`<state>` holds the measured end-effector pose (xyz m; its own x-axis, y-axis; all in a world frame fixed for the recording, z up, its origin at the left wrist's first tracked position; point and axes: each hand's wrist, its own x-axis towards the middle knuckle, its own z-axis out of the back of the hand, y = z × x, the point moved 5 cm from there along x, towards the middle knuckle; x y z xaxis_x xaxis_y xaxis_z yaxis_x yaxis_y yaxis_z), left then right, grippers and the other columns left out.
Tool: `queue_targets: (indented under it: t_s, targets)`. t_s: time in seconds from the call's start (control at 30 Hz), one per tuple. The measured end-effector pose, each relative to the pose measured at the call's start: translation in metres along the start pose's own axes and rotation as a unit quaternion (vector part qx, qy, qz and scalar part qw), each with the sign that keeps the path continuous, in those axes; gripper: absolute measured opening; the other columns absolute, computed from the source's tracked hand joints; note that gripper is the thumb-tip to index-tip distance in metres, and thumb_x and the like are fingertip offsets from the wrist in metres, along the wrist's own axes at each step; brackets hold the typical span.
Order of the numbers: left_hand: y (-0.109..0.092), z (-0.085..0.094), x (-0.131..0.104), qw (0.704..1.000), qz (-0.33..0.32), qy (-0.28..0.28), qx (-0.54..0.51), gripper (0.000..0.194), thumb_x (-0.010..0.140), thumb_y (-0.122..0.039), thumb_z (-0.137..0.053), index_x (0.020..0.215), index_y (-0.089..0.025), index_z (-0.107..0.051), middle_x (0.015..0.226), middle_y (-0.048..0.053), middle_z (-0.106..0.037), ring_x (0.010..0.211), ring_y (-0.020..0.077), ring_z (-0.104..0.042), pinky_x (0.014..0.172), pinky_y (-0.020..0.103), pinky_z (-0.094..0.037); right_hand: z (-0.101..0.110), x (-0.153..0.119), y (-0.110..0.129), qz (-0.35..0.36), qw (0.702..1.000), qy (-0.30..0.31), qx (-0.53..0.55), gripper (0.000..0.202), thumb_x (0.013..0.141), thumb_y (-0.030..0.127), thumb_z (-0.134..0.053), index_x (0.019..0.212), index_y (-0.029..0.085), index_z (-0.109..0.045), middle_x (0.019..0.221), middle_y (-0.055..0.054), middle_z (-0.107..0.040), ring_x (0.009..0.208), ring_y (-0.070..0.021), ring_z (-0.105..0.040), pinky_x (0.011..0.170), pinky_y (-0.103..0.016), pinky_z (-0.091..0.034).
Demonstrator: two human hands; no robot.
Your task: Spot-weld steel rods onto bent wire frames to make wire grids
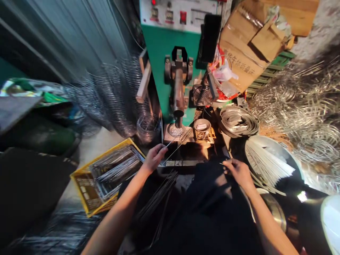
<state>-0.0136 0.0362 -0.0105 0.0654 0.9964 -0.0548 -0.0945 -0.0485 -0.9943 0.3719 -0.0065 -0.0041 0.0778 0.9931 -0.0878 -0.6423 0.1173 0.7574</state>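
My left hand [155,157] is closed in a pinch on a thin metal wire piece [172,153]. The piece reaches toward the lower tip of the spot-welding-type machine [178,95], above a small dish of shiny bits [176,131]; whether it touches the tip I cannot tell. Over my dark-clothed lap, my right hand [239,173] has thumb and fingers pressed together. A short thin tip, like a wire end, shows at its fingertips, and the rest is hidden. Several loose wire rods [159,196] lie across my lap, below my left hand.
A yellow crate [79,193] of wire frames stands at left, with stacked wire rings [111,95] behind. At right are a basin [294,156] of straight rods, a coil of flat strip [239,122] and piled wire rings [313,141]. Cardboard boxes [239,53] lean behind.
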Motion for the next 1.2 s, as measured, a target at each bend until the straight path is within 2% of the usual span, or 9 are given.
queue_targets:
  t_s: [0.1, 0.23, 0.3, 0.4, 0.6, 0.73, 0.9, 1.07, 1.2]
  targets:
    - [-0.005, 0.001, -0.005, 0.998, -0.028, -0.006, 0.060, 0.032, 0.090, -0.048, -0.055, 0.080, -0.018, -0.055, 0.061, -0.006, -0.037, 0.055, 0.0103, -0.032, 0.050, 0.022, -0.026, -0.059, 0.035, 0.037, -0.007, 0.979, 0.085, 0.184, 0.042, 0.074, 0.059, -0.072, 0.073, 0.017, -0.070, 0.063, -0.004, -0.070, 0.054, -0.0172, -0.065, 0.054, -0.027, -0.051]
    - [-0.010, 0.005, -0.014, 0.990, -0.052, -0.034, 0.124, 0.031, 0.093, -0.046, -0.050, 0.080, -0.019, -0.056, 0.063, -0.005, -0.041, 0.059, 0.0125, -0.038, 0.055, 0.024, -0.032, -0.127, 0.073, 0.074, -0.032, 0.930, 0.105, 0.351, 0.045, 0.057, 0.051, -0.086, 0.081, 0.014, -0.075, 0.067, -0.005, -0.072, 0.059, -0.0166, -0.069, 0.058, -0.028, -0.057]
    - [-0.011, 0.006, -0.019, 0.988, -0.055, -0.043, 0.135, 0.031, 0.094, -0.046, -0.048, 0.081, -0.019, -0.056, 0.062, -0.005, -0.041, 0.059, 0.0126, -0.038, 0.056, 0.024, -0.033, -0.150, 0.084, 0.088, -0.037, 0.917, 0.105, 0.384, 0.047, 0.055, 0.052, -0.086, 0.080, 0.014, -0.074, 0.070, -0.005, -0.073, 0.060, -0.0167, -0.070, 0.059, -0.028, -0.058]
    - [-0.011, 0.008, -0.023, 0.986, -0.060, -0.056, 0.145, 0.030, 0.095, -0.043, -0.047, 0.080, -0.019, -0.055, 0.063, -0.005, -0.042, 0.060, 0.0126, -0.040, 0.058, 0.024, -0.033, -0.172, 0.092, 0.105, -0.041, 0.908, 0.103, 0.403, 0.047, 0.058, 0.057, -0.085, 0.073, 0.014, -0.071, 0.066, -0.005, -0.072, 0.054, -0.0144, -0.068, 0.053, -0.026, -0.058]
    - [-0.003, 0.008, -0.024, 0.982, -0.069, -0.079, 0.157, 0.029, 0.096, -0.041, -0.047, 0.080, -0.019, -0.056, 0.064, -0.004, -0.045, 0.061, 0.0130, -0.042, 0.060, 0.025, -0.034, -0.182, 0.092, 0.127, -0.049, 0.877, 0.091, 0.470, 0.044, 0.062, 0.055, -0.084, 0.072, 0.015, -0.068, 0.061, -0.001, -0.067, 0.047, -0.0088, -0.059, 0.044, -0.018, -0.052]
    - [0.003, 0.008, -0.023, 0.985, -0.071, -0.083, 0.136, 0.028, 0.096, -0.040, -0.048, 0.087, -0.017, -0.061, 0.069, -0.001, -0.055, 0.065, 0.0145, -0.049, 0.063, 0.025, -0.038, -0.184, 0.092, 0.135, -0.043, 0.865, 0.094, 0.491, 0.040, 0.064, 0.050, -0.084, 0.071, 0.014, -0.068, 0.060, 0.001, -0.064, 0.046, -0.0069, -0.055, 0.044, -0.017, -0.050]
    - [0.006, 0.008, -0.026, 0.985, -0.064, -0.101, 0.125, 0.031, 0.096, -0.042, -0.048, 0.093, -0.017, -0.066, 0.074, 0.001, -0.063, 0.068, 0.0165, -0.055, 0.064, 0.025, -0.040, -0.187, 0.092, 0.137, -0.022, 0.870, 0.073, 0.487, 0.036, 0.066, 0.047, -0.083, 0.072, 0.015, -0.067, 0.061, 0.001, -0.064, 0.047, -0.0069, -0.054, 0.044, -0.017, -0.049]
    - [0.007, 0.006, -0.029, 0.986, -0.059, -0.108, 0.114, 0.032, 0.096, -0.044, -0.048, 0.091, -0.018, -0.066, 0.070, 0.000, -0.061, 0.065, 0.0159, -0.053, 0.062, 0.025, -0.039, -0.186, 0.092, 0.135, -0.019, 0.881, 0.070, 0.468, 0.033, 0.067, 0.045, -0.081, 0.070, 0.016, -0.065, 0.060, 0.001, -0.063, 0.047, -0.0071, -0.052, 0.043, -0.017, -0.047]
    - [0.009, 0.002, -0.029, 0.986, -0.055, -0.111, 0.109, 0.030, 0.095, -0.043, -0.049, 0.091, -0.018, -0.067, 0.063, -0.002, -0.054, 0.058, 0.0140, -0.047, 0.057, 0.024, -0.035, -0.185, 0.088, 0.137, -0.018, 0.877, 0.063, 0.477, 0.032, 0.069, 0.045, -0.080, 0.070, 0.016, -0.065, 0.061, 0.001, -0.062, 0.047, -0.0070, -0.051, 0.044, -0.018, -0.046]
